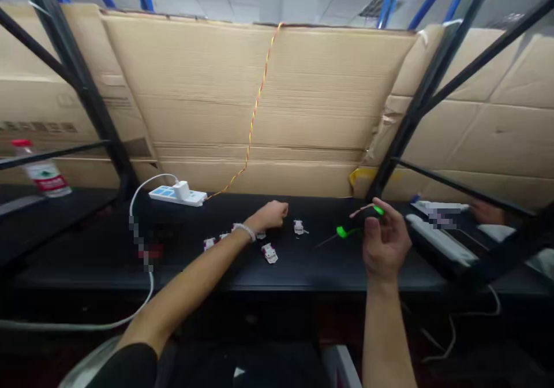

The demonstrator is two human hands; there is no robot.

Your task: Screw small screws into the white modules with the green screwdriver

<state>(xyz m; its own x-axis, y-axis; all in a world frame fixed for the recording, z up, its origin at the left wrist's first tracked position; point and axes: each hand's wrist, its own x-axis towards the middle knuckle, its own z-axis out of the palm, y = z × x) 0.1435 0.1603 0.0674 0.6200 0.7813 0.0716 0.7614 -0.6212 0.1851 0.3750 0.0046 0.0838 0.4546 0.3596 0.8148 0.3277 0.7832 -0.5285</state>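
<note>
My left hand (269,215) rests palm down on the black table (303,275), its fingers curled and its palm hidden. A pale beaded bracelet (243,231) circles that wrist. Small white-and-red plastic parts lie around it: one (269,253) just below, one (298,226) to the right, and one (209,243) at the left. My right hand (384,239) is raised above the table, shut on a black-and-green screwdriver (352,225). Its thin shaft points down and left, towards the parts.
A white power strip (177,194) with a plugged-in charger and white cable sits behind my left hand. At the far left stands a water bottle (42,168). Another person's hand (487,212) shows at the right, beyond a long white strip (439,239). Black metal frame bars cross the view.
</note>
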